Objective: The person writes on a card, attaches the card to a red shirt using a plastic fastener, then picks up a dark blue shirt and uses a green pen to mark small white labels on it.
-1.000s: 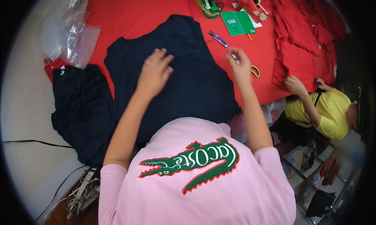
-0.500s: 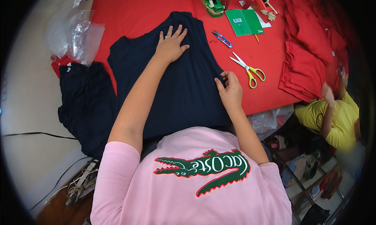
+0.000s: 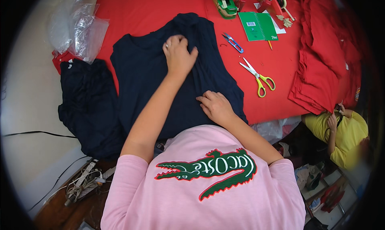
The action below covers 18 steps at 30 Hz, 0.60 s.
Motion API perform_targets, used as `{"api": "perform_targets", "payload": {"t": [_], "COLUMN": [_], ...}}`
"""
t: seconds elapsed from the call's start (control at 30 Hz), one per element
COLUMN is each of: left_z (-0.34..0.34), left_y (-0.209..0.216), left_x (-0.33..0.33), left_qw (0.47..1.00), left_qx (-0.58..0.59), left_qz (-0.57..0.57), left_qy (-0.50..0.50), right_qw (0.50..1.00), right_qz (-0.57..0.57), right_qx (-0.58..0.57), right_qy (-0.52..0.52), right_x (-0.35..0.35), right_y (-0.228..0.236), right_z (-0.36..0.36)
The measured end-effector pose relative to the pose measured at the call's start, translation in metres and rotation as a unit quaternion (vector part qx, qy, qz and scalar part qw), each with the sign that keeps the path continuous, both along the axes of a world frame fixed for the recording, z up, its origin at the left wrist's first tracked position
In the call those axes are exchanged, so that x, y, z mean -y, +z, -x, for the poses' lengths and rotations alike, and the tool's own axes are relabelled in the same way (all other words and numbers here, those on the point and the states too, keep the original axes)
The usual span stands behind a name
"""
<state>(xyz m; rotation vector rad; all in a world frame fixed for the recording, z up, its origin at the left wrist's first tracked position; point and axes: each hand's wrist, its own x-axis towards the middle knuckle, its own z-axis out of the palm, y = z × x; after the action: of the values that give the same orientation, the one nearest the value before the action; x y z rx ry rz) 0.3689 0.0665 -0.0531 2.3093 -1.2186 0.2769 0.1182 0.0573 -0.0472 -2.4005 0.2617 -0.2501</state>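
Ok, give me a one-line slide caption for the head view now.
Left hand and right hand on a navy garment laid over red cloth, yellow-handled scissors lying to the right.

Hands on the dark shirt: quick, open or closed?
Left hand: half-curled on the dark shirt; grip can't be told.
Right hand: bent, on it too; grip unclear.

The head view looks steeply down and slightly forward from the wearer's head, through a wide fisheye lens whose round rim falls off to black. It sits nearest the pink T-shirt [image 3: 192, 194], large at the near edge. A navy sleeveless top [image 3: 140, 81] lies close to mid-view, a tape dispenser [image 3: 276, 6] at the far edge, clear plastic bags [image 3: 86, 33] far left, a co-worker's yellow shirt [image 3: 353, 136] at the right rim.
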Motion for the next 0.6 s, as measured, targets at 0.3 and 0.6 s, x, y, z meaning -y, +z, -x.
{"api": "perform_targets", "payload": {"t": [0.3,0.6], "left_z": [-0.112,-0.133], "left_y": [0.001,0.020], "left_x": [0.013,0.009], "left_qw": [0.942,0.981], "left_qx": [-0.317,-0.103], "left_qz": [0.112,0.158], "left_qy": [0.020,0.037], "right_qw": [0.996,0.950], "right_qz": [-0.090,-0.072], "right_qx": [0.026,0.002], "right_qy": [-0.007,-0.305], "right_x": [0.029,0.070], "right_y": [0.013,0.026], "right_z": [0.007,0.014]}}
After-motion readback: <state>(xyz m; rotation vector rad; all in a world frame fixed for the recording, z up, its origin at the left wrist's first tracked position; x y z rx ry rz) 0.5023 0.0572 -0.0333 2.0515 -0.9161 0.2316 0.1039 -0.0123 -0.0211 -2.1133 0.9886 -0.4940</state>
